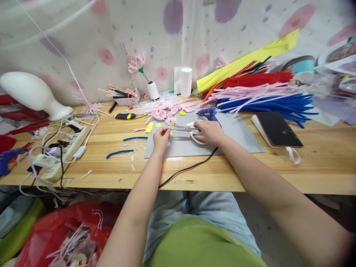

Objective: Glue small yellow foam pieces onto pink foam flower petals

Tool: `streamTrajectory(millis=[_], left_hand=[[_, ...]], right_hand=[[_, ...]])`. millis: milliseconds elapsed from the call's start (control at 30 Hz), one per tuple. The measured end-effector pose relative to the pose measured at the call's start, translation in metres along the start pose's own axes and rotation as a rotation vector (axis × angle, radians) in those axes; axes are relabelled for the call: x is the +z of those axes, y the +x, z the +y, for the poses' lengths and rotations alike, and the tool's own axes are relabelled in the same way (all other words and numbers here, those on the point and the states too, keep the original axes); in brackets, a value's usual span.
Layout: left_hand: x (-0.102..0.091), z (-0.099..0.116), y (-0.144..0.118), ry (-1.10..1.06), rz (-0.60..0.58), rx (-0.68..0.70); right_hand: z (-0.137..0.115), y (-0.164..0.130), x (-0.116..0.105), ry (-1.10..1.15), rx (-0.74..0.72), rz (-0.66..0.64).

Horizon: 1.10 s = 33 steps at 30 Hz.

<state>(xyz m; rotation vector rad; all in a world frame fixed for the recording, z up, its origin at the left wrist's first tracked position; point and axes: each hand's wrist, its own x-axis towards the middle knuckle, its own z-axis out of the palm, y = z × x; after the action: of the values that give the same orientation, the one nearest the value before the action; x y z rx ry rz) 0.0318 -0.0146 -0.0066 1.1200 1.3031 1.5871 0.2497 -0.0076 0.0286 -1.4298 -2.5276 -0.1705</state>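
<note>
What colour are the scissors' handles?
Off-white on these scissors; the head view shows it best.

You are in a small craft workspace: your wooden table [319, 165] holds scissors [180, 128], a glue gun [206, 112], bundled fuzzy stems [267, 105] and a pink fuzzy flower [136, 64], before a flower-patterned sheet [133, 22].

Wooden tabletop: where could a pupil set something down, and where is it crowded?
The tabletop is bare right of the phone; the grey mat is bare between the phone and right hand. It is crowded behind the mat with blue pipe cleaners and at left around the power strip.
</note>
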Motion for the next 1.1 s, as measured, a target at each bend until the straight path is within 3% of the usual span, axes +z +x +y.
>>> streamTrajectory(millis=[733,967,1100], left_hand=[[-0.001,-0.004,-0.003,0.303,0.098,0.114],[0.001,0.008,-0.01,0.597,0.082,0.207],[0.001,0.011,-0.012,0.626,0.07,0.232]], right_hand=[[-0.004,0.0,0.0,-0.038,-0.021,0.014],[-0.005,-0.002,-0.001,-0.067,-0.08,0.078],[-0.003,-0.002,-0.002,-0.064,-0.062,0.045]])
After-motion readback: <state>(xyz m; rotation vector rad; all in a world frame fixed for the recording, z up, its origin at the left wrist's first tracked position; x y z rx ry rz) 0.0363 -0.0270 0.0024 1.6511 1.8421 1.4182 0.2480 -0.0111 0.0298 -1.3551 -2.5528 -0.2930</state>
